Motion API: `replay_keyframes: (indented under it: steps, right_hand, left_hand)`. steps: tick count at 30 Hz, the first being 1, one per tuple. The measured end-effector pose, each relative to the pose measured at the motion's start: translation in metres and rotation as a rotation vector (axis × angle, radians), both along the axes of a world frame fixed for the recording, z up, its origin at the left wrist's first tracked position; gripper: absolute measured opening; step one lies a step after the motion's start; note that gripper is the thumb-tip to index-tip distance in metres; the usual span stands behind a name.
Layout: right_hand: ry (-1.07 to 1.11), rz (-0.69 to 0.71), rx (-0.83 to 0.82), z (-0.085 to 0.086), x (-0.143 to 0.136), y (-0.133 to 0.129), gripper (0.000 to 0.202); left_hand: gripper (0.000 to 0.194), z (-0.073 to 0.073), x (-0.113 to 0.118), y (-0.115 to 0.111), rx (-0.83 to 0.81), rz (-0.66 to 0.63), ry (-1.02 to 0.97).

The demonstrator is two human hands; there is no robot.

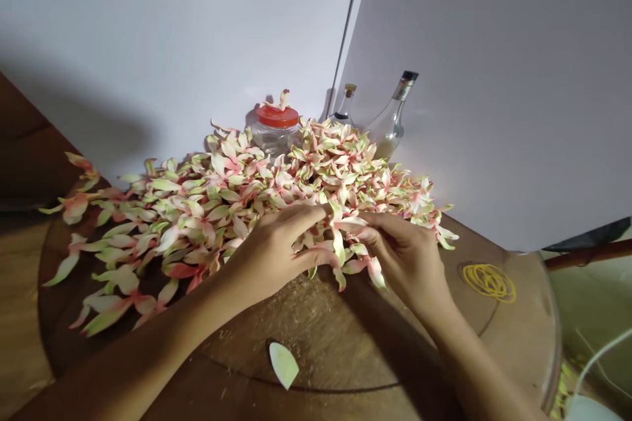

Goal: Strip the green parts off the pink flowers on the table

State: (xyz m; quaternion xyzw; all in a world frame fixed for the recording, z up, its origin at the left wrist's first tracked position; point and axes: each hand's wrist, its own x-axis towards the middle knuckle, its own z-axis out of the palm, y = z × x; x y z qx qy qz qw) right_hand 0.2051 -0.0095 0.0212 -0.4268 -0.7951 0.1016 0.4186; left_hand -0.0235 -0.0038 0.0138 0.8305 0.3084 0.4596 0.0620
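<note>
My right hand [412, 260] pinches an artificial-looking flower [340, 227] with pale green-white petals and a pink base, just above the front of a large heap. My left hand [276, 247] reaches in from the other side. Its thumb and forefinger are apart, with their tips at the petals; whether they touch them is hard to tell. Below the hands hangs another pink-and-white bloom [368, 265], close to the right fingers. Behind and to the left spreads the heap of similar flowers [197, 210], partly covered by my left hand.
A round brown table [345, 342] carries everything. On it lie a pale leaf-shaped piece [284, 365] and a yellow coil of thin loops [490, 283]. At the back stand a red-lidded jar [277, 117], a small corked bottle [345, 105] and a tilted clear bottle [392, 118] against white walls.
</note>
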Motion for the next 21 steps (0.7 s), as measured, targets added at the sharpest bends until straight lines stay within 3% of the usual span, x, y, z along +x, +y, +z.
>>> replay_keyframes:
  steps: [5,8,11,17,21]
  right_hand:
    - [0.046,-0.057,0.165,-0.014,-0.008,0.000,0.016]
    - [0.031,-0.060,0.230,-0.017,-0.009,0.001,0.014]
    - [0.013,-0.062,0.271,-0.019,-0.012,0.000,0.015]
    - [0.018,-0.046,0.304,-0.021,-0.018,-0.007,0.015]
    - [0.040,-0.015,0.222,-0.018,-0.019,-0.007,0.017]
  left_hand:
    - [0.031,0.002,0.002,-0.003,-0.385,-0.114,-0.095]
    - [0.030,0.000,0.001,-0.001,-0.506,-0.179,-0.172]
    - [0.023,0.000,0.001,-0.001,-0.530,-0.161,-0.227]
    - [0.031,0.003,0.003,-0.003,-0.467,-0.089,-0.251]
    - [0.037,0.001,0.005,0.000,-0.460,-0.065,-0.309]
